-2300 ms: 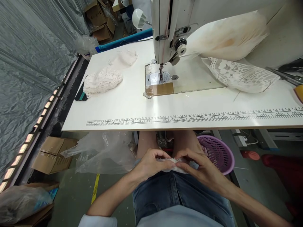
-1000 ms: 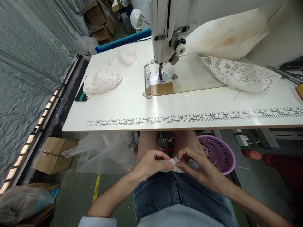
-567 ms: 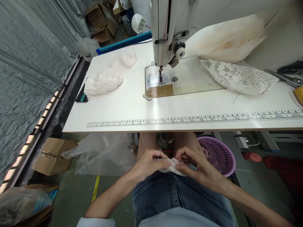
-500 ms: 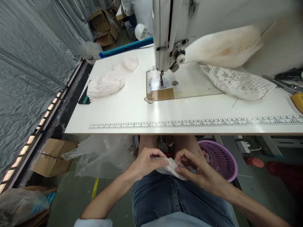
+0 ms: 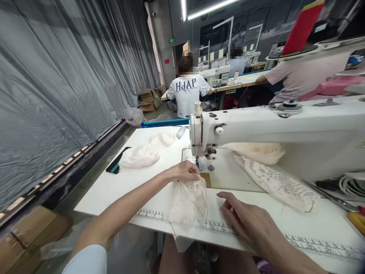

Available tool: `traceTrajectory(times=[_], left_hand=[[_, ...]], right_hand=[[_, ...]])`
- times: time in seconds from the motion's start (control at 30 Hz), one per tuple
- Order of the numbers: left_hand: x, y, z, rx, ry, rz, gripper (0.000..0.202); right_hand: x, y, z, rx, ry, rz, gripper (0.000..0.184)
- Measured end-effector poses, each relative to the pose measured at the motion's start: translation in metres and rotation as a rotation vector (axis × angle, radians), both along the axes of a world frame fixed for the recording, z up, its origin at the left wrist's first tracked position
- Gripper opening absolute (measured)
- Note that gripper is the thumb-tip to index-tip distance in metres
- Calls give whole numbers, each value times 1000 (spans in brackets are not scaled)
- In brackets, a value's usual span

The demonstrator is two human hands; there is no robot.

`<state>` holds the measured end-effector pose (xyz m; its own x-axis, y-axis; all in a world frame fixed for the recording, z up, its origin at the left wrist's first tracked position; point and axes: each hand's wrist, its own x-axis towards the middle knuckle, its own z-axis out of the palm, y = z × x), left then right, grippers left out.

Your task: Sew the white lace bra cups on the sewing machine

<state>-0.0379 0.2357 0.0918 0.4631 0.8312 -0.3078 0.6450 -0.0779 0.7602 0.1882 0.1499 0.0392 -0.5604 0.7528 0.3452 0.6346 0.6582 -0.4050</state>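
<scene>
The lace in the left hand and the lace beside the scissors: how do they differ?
The held lace hangs partly off the front of the table; the other lace lies farther back. The left hand pinches the held lace; no hand touches the other lace. Both look pale and patterned.

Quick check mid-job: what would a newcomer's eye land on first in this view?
Probably the big white sewing machine, its long arm stretching across the right side of the picture. Below its head, the left grip pinches a sheer lace piece at its top edge. The bright red cone also stands out, at upper right.
</scene>
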Motion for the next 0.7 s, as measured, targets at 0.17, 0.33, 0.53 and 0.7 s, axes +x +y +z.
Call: traceTrajectory(times=[0.17,0.33,0.53,0.7], left_hand=[[13,17,-9,27,74,-49,12],[16,18,-1,73,146,-82,9],[15,20,-3,195,252,-157,10],[13,29,-2,323,452,-120,22]], right_hand=[[5,38,14,416,-114,234,42],[-5,68,12,495,-197,385,36],[-3,72,0,449,-201,422,38],[-5,70,4,363,-162,395,36]])
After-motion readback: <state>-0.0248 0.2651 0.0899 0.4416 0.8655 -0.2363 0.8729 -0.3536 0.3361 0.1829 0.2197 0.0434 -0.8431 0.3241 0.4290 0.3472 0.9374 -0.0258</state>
